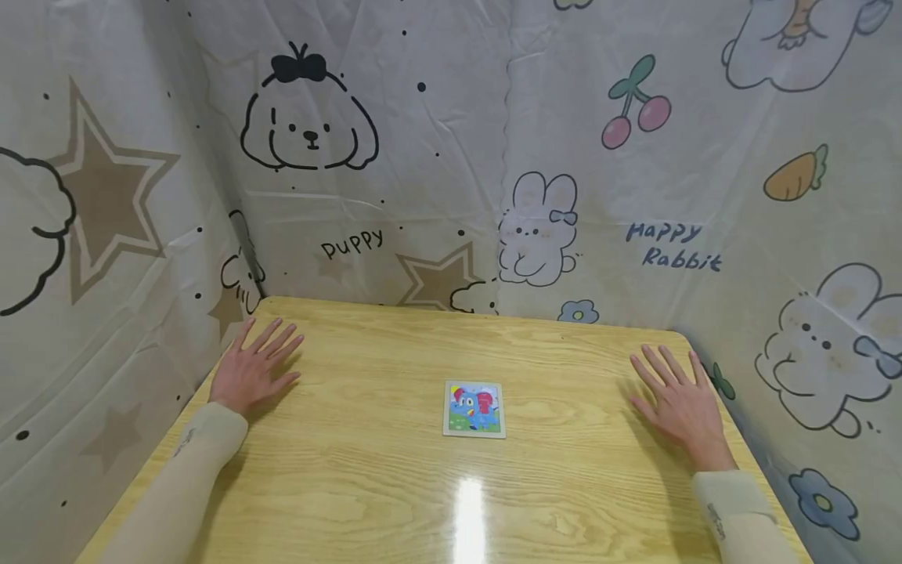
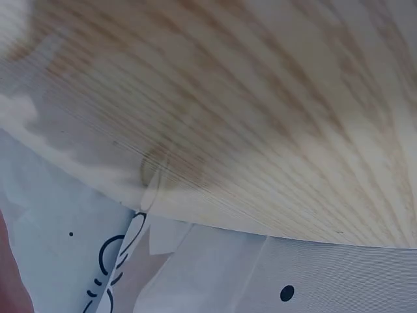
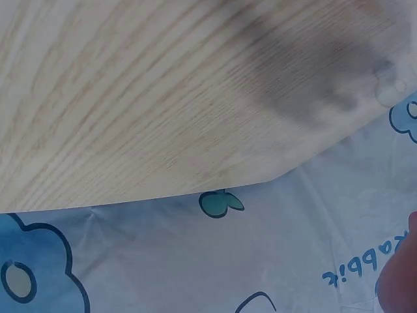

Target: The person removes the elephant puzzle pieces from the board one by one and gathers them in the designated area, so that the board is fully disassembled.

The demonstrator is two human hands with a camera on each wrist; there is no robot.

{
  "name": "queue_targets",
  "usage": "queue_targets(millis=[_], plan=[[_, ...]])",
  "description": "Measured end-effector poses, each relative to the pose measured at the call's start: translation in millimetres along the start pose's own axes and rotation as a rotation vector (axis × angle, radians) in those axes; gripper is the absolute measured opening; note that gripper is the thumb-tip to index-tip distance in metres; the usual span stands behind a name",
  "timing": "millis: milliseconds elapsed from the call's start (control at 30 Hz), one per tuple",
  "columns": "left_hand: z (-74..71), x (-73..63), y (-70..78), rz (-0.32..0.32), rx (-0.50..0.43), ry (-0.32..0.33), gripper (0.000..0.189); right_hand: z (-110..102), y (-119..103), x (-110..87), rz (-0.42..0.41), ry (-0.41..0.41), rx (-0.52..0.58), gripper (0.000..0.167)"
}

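We rest our left hand (image 1: 251, 374) flat with fingers spread at the table's (image 1: 366, 486) left edge and our right hand (image 1: 682, 407) likewise near the right edge, both holding nothing, while the small picture tile (image 1: 474, 408) lies at centre frame with bare wood all around it.

One picture tile (image 1: 474, 408), one table (image 1: 395, 501), two hands

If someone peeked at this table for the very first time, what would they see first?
Probably the small colourful picture tile, lying alone in the middle of the wooden table. Next, the left hand and right hand, each lying flat with fingers spread near the table's far corners, well apart from the tile. Cartoon puppy and rabbit sheets hang behind.
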State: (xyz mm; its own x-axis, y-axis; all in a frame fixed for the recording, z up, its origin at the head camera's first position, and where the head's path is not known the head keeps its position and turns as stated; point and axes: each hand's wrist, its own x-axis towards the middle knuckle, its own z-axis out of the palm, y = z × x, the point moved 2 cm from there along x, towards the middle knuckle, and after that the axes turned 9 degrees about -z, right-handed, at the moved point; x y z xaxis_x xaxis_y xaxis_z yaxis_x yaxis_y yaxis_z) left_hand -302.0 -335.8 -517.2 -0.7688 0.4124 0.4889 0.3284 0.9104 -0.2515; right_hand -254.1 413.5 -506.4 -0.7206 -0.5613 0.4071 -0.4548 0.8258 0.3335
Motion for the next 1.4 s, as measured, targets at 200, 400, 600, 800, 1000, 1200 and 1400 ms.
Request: queue_targets(millis=[200, 400, 600, 800, 1000, 1200, 1400], plan=[[-2.2, 1.9, 3.1, 0.001, 0.011, -0.007, 0.077, 1, -2, -1.0, 0.008, -0.035, 0.025, 0.072], [-6.4, 12.2, 27.6, -0.088, -0.038, -0.059, 0.071, -3, -14, 9.8, 0.046, -0.078, 0.08, 0.075], [-6.3, 24.7, 72.0, -0.235, -0.201, -0.196, 0.065, -3, -36, 25.1, 0.103, -0.13, 0.176, 0.076], [-6.9, 35.9, 115.4, -0.335, -0.443, -0.311, 0.059, -5, -65, 42.0, 0.148, -0.183, 0.341, 0.077], [-11.9, 45.9, 153.2, -0.393, -0.71, -0.379, 0.051, -11, -93, 58.2, 0.16, -0.234, 0.475, 0.076], [-13.4, 57.6, 186.2, -0.429, -0.899, -0.433, 0.04, -12, -116, 73.9, 0.147, -0.226, 0.579, 0.075], [-9.4, 71.0, 216.5, -0.464, -1.008, -0.452, 0.031, -8, -133, 88.6, 0.146, -0.234, 0.668, 0.078]])
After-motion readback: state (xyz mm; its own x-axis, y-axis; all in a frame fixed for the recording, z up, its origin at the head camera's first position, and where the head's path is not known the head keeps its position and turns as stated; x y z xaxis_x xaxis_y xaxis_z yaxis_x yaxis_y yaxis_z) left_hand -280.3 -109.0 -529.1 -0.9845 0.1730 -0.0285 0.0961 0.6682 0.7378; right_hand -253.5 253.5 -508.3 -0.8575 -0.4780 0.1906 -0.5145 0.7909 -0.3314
